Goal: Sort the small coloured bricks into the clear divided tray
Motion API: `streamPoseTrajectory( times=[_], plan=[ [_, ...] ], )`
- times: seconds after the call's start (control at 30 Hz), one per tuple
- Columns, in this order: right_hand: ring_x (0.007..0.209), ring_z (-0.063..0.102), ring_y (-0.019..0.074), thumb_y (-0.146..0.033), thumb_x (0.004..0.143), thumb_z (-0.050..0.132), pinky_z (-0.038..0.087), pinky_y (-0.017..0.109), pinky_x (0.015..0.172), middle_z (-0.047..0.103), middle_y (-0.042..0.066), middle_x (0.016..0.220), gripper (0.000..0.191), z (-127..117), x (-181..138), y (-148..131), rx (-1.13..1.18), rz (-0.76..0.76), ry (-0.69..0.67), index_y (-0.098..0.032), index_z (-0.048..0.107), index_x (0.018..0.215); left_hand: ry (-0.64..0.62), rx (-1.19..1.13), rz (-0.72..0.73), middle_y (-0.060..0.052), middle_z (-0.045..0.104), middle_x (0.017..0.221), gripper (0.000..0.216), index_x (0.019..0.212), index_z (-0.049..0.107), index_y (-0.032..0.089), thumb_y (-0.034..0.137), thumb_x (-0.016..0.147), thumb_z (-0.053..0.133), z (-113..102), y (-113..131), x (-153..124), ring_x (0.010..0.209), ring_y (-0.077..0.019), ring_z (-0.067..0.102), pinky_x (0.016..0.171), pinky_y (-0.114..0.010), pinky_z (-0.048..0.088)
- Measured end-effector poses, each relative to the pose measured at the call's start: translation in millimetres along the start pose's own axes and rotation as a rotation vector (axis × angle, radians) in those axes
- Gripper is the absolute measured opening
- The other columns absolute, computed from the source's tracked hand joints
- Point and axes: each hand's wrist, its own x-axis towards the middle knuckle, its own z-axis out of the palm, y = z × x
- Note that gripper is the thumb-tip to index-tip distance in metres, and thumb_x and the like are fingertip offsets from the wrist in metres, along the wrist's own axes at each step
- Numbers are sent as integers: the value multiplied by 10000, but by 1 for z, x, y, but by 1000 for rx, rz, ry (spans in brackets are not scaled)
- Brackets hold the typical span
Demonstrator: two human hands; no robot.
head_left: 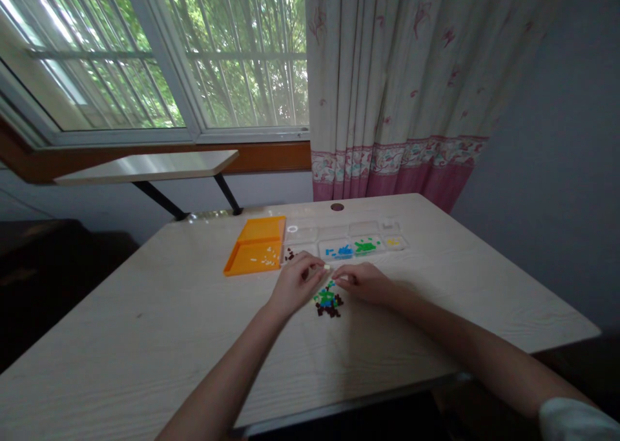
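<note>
White piece (327, 266) pinched in left hand (296, 281), right hand (367, 283) curled — hold unclear, brown pieces (289, 254) beyond partly hidden

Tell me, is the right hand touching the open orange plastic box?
Apart. The head view shows the left hand between the right hand and the orange box.

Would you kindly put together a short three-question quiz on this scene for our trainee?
1. Choose one: which pieces lie in the open orange case?
A) green
B) white
C) blue

2. True or false: in the clear tray, the blue pieces lie left of the green pieces.

3. Open: which hand is nearer the orange case, and which colours show in the cluster on the table?

Key: 1. B; 2. True; 3. The left hand; green, blue and dark brown among them.
</note>
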Motion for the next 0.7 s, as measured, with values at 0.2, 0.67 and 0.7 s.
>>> streamPoseTrajectory(
  times=[0.2, 0.67, 0.7],
  plan=[
    [655, 587, 152, -303, 844, 462, 363, 227, 611, 650, 3, 688, 237, -2, -4, -1, -262, -45, -76, -268, 601, 1033, 224, 43, 39, -14, 542, 750, 109, 824, 604, 165, 262, 788, 570, -7, 3, 2, 571, -85, 440, 551, -207, 380],
    [625, 577, 147, -289, 815, 504, 339, 229, 585, 638, -6, 639, 189, -3, -2, -1, -312, 43, -61, -244, 612, 963, 253, 71, 17, -24, 551, 768, 121, 831, 604, 169, 274, 798, 553, -9, 6, 2, 642, -102, 492, 552, -199, 392],
    [625, 576, 145, -284, 813, 506, 339, 228, 584, 639, -6, 641, 178, -3, -2, 0, -309, 39, -59, -243, 619, 945, 243, 86, -3, -26, 558, 783, 132, 838, 603, 171, 283, 803, 542, -10, 4, 2, 639, -101, 493, 552, -200, 391]
  ],
)
